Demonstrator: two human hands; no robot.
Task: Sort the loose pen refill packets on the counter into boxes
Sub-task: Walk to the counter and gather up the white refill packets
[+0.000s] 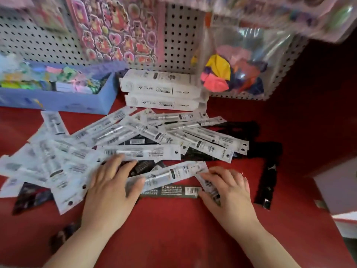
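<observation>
Several white pen refill packets (143, 152) lie in a loose, overlapping pile on the red counter (170, 229), with black packets (170, 191) among and under them. Two long white boxes (160, 88) are stacked shut behind the pile, against the pegboard. My left hand (112, 186) rests flat on the pile's near edge, fingers apart, thumb touching a white packet (168, 174). My right hand (229, 192) pinches the end of another white packet (209, 185) between fingers and thumb, beside the black packet's barcode end.
A blue open box (58, 102) full of colourful small items stands at the back left. A clear bag of balloons (231, 74) and sticker sheets (117, 29) hang on the pegboard (179, 35). More black packets (267, 186) lie to the right. A red side wall (318, 103) closes the right.
</observation>
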